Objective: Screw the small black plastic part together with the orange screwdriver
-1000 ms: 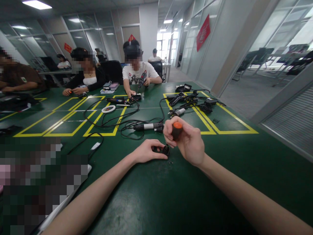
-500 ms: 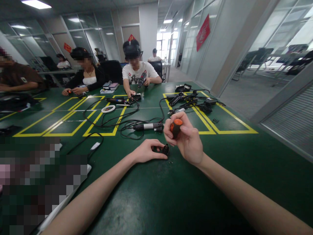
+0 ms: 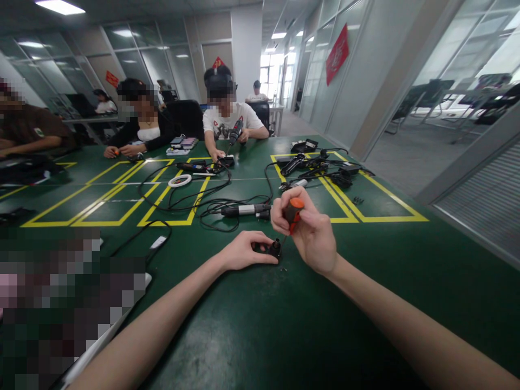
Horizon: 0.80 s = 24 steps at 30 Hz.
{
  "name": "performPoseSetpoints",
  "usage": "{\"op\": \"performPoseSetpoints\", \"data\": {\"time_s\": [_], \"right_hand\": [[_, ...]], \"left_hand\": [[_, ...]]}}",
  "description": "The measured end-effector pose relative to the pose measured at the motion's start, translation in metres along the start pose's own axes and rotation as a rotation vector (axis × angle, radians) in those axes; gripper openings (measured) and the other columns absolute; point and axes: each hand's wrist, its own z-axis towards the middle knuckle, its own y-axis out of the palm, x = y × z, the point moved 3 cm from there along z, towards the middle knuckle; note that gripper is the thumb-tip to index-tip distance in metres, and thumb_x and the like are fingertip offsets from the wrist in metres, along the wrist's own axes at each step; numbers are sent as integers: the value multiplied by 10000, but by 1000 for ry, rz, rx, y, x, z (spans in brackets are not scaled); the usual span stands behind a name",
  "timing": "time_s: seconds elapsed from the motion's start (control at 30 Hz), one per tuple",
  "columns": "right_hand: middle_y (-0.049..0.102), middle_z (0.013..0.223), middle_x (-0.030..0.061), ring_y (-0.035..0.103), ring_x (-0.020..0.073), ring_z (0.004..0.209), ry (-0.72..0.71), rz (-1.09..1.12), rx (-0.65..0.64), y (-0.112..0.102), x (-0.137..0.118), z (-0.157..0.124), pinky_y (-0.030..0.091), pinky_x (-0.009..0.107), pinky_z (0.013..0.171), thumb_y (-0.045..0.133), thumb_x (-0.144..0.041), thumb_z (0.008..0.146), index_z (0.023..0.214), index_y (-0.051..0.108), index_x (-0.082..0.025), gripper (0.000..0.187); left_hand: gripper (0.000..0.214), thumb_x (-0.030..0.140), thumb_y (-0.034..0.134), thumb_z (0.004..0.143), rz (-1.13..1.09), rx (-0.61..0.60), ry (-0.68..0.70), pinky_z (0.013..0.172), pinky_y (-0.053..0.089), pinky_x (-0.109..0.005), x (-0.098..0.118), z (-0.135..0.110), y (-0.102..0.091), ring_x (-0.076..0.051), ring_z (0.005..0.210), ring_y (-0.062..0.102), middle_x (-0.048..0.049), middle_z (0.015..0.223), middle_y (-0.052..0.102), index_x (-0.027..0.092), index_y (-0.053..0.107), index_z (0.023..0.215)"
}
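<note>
My left hand [image 3: 246,251] rests on the green table and grips a small black part [image 3: 275,248] with a round, upright tube on it; the fingers cover some of the part. My right hand [image 3: 312,233] is closed around a screwdriver [image 3: 293,211] with a black and orange handle. The screwdriver's thin shaft slants down to the right side of the black part; whether the tip touches it I cannot tell. A few tiny metal pieces, perhaps screws, [image 3: 283,269] lie on the table just in front of the part.
Beyond my hands lies a grey and black corded power tool [image 3: 244,210] with looping cables. A white ring [image 3: 180,181] is further left. Black tools and cables [image 3: 320,168] pile up at the back right. Across the table a person [image 3: 231,119] holds a power driver. Blurred items fill the near left.
The screwdriver has tilted in my right hand, so its orange lower handle and shaft now show beside the black part. My left hand has hardly moved.
</note>
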Motion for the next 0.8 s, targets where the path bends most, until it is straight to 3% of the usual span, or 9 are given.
{"op": "performPoseSetpoints", "data": {"time_s": [0.23, 0.4, 0.6, 0.8], "right_hand": [[547, 798, -16, 478, 133, 591, 10, -60, 30, -3, 0, 2, 382, 290, 559, 510, -338, 908, 923, 568, -223, 129], [502, 709, -11, 401, 133, 564, 75, 3, -8, 0, -2, 0, 330, 281, 522, 482, -400, 939, 885, 628, -197, 255], [494, 679, -48, 363, 117, 535, 48, 60, -10, 1, -2, 1, 276, 250, 498, 553, -302, 871, 922, 570, -230, 90], [571, 767, -16, 481, 111, 537, 63, 3, -28, -2, 0, 3, 352, 282, 543, 522, -326, 908, 917, 600, -195, 153]], "left_hand": [[386, 440, 885, 751, -4, -3, -20, 711, 427, -253, 0, 0, 1, -150, 758, 550, -11, 839, 675, 172, 818, 1021], [391, 451, 881, 759, 0, -2, -10, 715, 428, -260, 0, 0, 1, -159, 782, 570, -20, 858, 687, 171, 817, 1024], [376, 441, 876, 767, -16, -4, 9, 709, 419, -261, -1, 0, 1, -155, 786, 576, -25, 899, 702, 168, 813, 1016], [369, 401, 890, 752, -34, 10, -4, 698, 409, -253, 0, 0, 1, -148, 769, 559, -11, 859, 688, 167, 815, 1027]]}}
